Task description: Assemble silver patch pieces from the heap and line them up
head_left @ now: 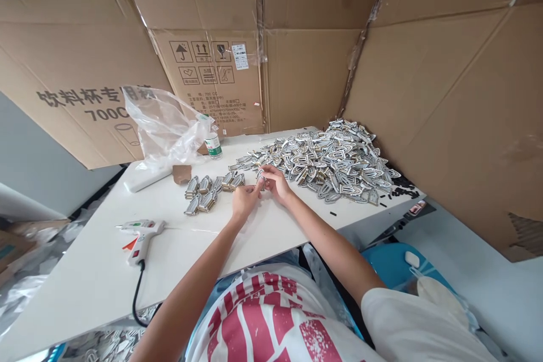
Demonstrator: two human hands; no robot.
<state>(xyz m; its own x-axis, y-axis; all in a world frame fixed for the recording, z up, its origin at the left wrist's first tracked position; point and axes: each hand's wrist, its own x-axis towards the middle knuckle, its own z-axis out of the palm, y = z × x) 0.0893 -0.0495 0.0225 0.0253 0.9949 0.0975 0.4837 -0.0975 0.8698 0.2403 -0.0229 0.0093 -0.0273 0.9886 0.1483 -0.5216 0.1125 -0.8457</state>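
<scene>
Above the white table (271,232), both hands come together on one small grey oval piece (261,179) with slots. My left hand (246,201) pinches it from the left, and my right hand (276,184) grips it from the right; fingers cover much of it. Just left of the hands lie small stacks of similar grey pieces (206,199). A large heap of the same loose pieces (335,161) rises behind and to the right of my right hand.
A white glue gun (143,235) with a black cord lies at left. Behind it are a brown cardboard scrap (182,173), a clear plastic bag (163,130) and a bottle (213,146). Small black strips (403,185) lie at right. Cardboard walls (309,79) enclose the back.
</scene>
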